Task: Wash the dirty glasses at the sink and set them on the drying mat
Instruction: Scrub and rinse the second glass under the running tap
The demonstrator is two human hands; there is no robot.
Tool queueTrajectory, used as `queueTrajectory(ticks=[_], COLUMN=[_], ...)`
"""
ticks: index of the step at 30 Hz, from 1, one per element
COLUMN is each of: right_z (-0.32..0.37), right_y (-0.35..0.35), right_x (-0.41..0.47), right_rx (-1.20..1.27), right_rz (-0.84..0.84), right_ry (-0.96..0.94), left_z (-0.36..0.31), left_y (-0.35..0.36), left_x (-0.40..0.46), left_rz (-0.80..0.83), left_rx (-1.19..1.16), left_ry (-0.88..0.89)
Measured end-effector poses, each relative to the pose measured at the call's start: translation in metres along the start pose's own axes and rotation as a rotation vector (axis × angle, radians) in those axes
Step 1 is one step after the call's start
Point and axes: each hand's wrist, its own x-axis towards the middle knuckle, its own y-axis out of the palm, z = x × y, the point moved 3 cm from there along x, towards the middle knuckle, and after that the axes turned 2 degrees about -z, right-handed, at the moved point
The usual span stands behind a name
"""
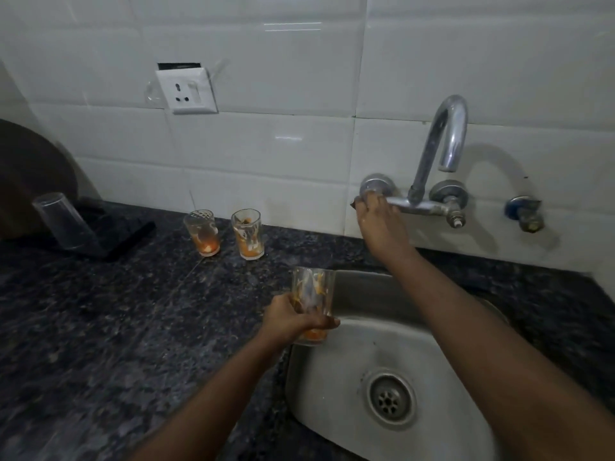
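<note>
My forearms are reaching in from the bottom edge, over the steel sink (336, 377) with its drain nearest me. My left hand (293, 319) is curling around a dirty glass (311, 306), holding it upright over the sink's left rim, orange residue pooled at its base. My right hand (379, 224) is stretching up to the left tap handle (374, 188) on the wall, fingers resting over it; how firmly they are closing on it I cannot tell.

No water is showing at the spout (447, 161), so I judge I am about to open the tap. To do this well I should be turning gently, so the stream is not splashing, and bringing the glass under the spout, tilting it so the residue flushes out.

Two more dirty glasses (226, 234) are standing on the counter (100, 311), and one clear glass (65, 221) is sitting upturned on the dark drying mat (129, 234).

I am seeing no readable writing or brand anywhere.
</note>
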Motion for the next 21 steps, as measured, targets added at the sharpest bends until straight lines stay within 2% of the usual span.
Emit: queueTrajectory(ticks=[2,5,7,9,13,17,21], right_z=[-0.010,-0.040,-0.051,-0.054,-0.057,-0.050,-0.032], right_y=[-0.001,0.008,0.020,0.029,0.035,0.043,0.052], right_x=[-0.018,-0.069,-0.110,-0.143,-0.175,-0.196,-0.210], right_rx=[0.151,0.750,1.172,1.361,1.473,1.320,1.462], right_rz=[-0.004,0.047,0.176,0.312,0.364,0.463,0.521], right_ry=[0.082,0.533,0.872,1.019,1.077,1.097,1.040], left_z=[0.007,0.019,0.026,0.032,0.044,0.049,0.045], left_y=[0.010,0.031,0.050,0.070,0.110,0.134,0.145], left_x=[0.003,0.005,0.003,0.000,0.000,0.003,0.008], left_rz=[0.044,0.110,0.152,0.188,0.297,0.306,0.353], left_rx=[-0.015,-0.032,-0.091,-0.119,-0.287,-0.352,-0.419], left_ry=[-0.036,-0.096,-0.177,-0.303,-0.497,-0.494,-0.459])
